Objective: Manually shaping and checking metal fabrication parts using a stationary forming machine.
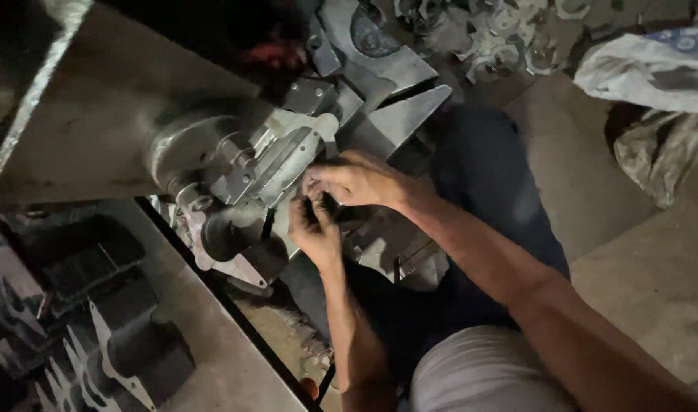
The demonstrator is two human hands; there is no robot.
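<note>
The left hand and right hand pinch something small, too dark to identify, just beside the metal machine; fingers could slip against its edges.

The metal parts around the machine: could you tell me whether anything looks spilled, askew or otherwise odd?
Nothing looks damaged. Both hands, left hand and right hand, meet at the grey metal machine. Metal parts lie in a loose heap on the floor at the top, beside a crumpled white sack, untidy rather than spilled. The dim light hides fine detail.
</note>
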